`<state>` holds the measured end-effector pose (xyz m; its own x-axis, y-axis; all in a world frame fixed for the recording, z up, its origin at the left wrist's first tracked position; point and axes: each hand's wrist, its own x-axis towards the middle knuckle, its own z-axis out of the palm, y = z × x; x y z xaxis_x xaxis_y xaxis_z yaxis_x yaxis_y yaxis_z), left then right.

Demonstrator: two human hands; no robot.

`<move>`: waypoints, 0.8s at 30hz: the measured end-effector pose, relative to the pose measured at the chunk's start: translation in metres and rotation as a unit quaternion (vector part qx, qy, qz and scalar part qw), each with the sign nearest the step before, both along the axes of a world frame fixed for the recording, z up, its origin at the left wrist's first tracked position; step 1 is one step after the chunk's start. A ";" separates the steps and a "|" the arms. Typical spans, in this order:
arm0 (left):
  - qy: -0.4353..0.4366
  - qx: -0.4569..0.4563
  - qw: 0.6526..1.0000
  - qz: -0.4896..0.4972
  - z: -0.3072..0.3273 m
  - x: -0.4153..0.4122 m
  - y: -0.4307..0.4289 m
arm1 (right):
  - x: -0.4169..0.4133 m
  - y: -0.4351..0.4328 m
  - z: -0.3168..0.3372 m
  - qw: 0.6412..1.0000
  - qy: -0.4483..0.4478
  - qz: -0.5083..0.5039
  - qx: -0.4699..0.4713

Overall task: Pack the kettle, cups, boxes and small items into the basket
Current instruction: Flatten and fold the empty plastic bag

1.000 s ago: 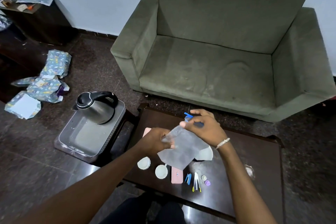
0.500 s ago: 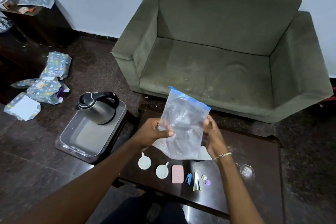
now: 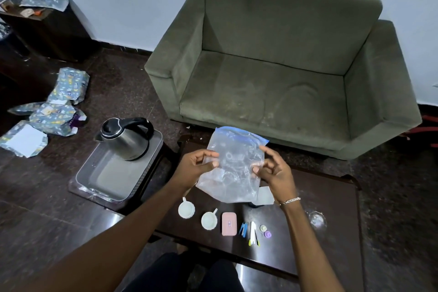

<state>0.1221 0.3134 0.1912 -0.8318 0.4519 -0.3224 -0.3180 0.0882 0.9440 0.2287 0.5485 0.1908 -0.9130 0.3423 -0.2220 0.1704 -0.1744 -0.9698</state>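
I hold a clear plastic zip bag (image 3: pixel 233 163) with a blue top edge above the dark table (image 3: pixel 331 199). My left hand (image 3: pixel 194 166) pinches its left side and my right hand (image 3: pixel 272 170) pinches its right side. A steel kettle (image 3: pixel 125 140) with a black handle stands in the far end of the grey basket (image 3: pixel 106 173) to the left. On the table below the bag lie two white cups (image 3: pixel 186 209) (image 3: pixel 209 220), a pink box (image 3: pixel 229 223), pens and clips (image 3: pixel 250 232) and two small round caps (image 3: pixel 265 231).
A green sofa (image 3: pixel 272 66) stands behind the table. Wrapped patterned boxes (image 3: pixel 54 106) lie on the floor at the left, near a dark cabinet (image 3: pixel 45 23). A white item (image 3: pixel 265 195) lies partly hidden behind the bag. A clear glass object (image 3: pixel 316 219) sits on the table's right.
A second ago both hands worked at the bag low over the table; then they lifted it upright. Now it is held spread between both hands, slightly tilted.
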 end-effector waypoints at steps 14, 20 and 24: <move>0.131 -0.185 0.974 -0.020 -0.007 0.013 0.003 | 0.017 -0.011 -0.009 0.968 -0.126 -0.050 0.210; 0.214 -0.219 0.951 -0.049 -0.006 0.011 0.007 | 0.020 -0.008 -0.004 0.920 -0.154 -0.016 0.359; 0.231 -0.196 0.944 -0.134 0.007 0.014 0.008 | 0.020 -0.005 0.006 0.844 -0.220 0.094 0.480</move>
